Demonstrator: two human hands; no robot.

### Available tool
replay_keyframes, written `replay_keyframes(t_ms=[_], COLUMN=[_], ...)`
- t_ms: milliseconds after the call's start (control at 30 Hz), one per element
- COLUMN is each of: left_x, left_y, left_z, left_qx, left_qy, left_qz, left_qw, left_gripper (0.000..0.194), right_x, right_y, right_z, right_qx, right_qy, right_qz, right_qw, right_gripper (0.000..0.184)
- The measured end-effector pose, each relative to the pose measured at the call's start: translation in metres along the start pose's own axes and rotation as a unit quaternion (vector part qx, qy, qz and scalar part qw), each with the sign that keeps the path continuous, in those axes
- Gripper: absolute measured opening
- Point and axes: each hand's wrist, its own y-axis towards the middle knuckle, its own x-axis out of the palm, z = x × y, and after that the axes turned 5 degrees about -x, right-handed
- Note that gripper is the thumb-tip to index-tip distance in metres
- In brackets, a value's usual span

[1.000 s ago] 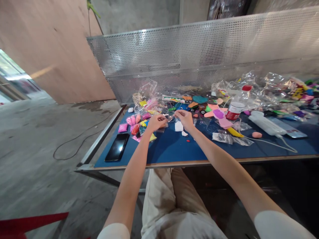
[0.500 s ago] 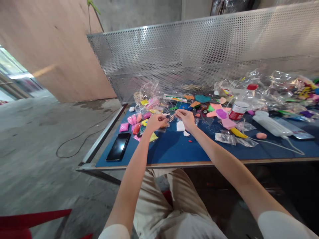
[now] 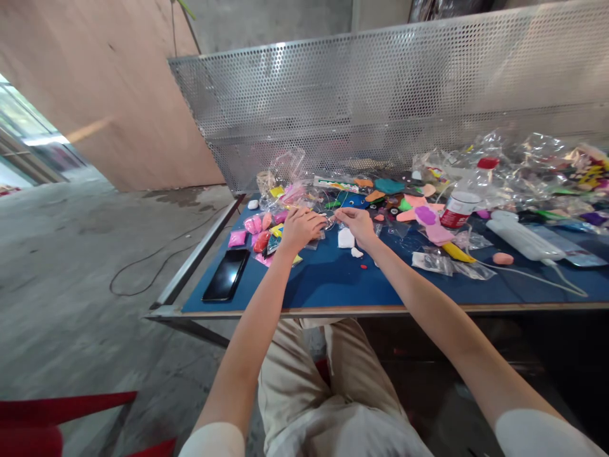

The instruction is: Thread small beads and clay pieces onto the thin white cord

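On the blue desk (image 3: 342, 285), pink and red plastic packets (image 3: 261, 242) lay just beside the left hand (image 3: 301, 228); its fingers were extended, but whether they held something, I could not tell. Between the hands was a thin, shiny strand (image 3: 330, 222), probably light, flexible and slippery, best taken by its end. The right hand (image 3: 356, 223) pinched, seemingly upon it. Farther right, a clear, red-capped bottle (image 3: 478, 182) bore an unreadable red-and-white label (image 3: 454, 219).

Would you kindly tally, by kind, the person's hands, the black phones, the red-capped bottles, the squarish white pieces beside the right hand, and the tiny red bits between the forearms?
Hands: 2 (left hand, right hand)
Black phone: 1
Red-capped bottle: 1
Squarish white piece: 1
Tiny red bit: 1
Total: 6
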Motion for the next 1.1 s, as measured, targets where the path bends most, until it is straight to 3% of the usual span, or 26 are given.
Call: replay_keyframes(t_ms=[167, 367, 633, 767, 900, 1100], left_x=[0.011, 0.01, 0.008, 0.006, 0.002, -0.003], left_y=[-0.001, -0.002, -0.001, -0.001, -0.003, 0.002], left_z=[-0.001, -0.006, -0.006, -0.003, 0.002, 0.002], left_qx=[0.022, 0.076, 0.131, 0.114, 0.076, -0.046], left_qy=[0.037, 0.107, 0.082, 0.062, 0.061, 0.007], left_qz=[0.007, 0.022, 0.015, 0.03, 0.082, 0.205], left_qw=[0.999, 0.991, 0.988, 0.991, 0.992, 0.978], left_gripper=[0.021, 0.033, 0.039, 0.037, 0.033, 0.084], right_x=[0.004, 0.001, 0.0, 0.004, 0.005, 0.002], right_y=[-0.001, 0.0, -0.003, -0.005, -0.005, -0.007], right_z=[0.002, 0.001, -0.005, -0.005, -0.008, -0.02], right_qx=[0.002, -0.018, -0.059, -0.108, -0.127, -0.154], right_qy=[-0.008, -0.021, -0.083, -0.119, -0.135, -0.174], right_qz=[-0.013, -0.039, -0.07, -0.064, -0.063, -0.004], right_qw=[1.0, 0.999, 0.992, 0.985, 0.981, 0.973], right_gripper=[0.042, 0.039, 0.033, 0.026, 0.026, 0.026])
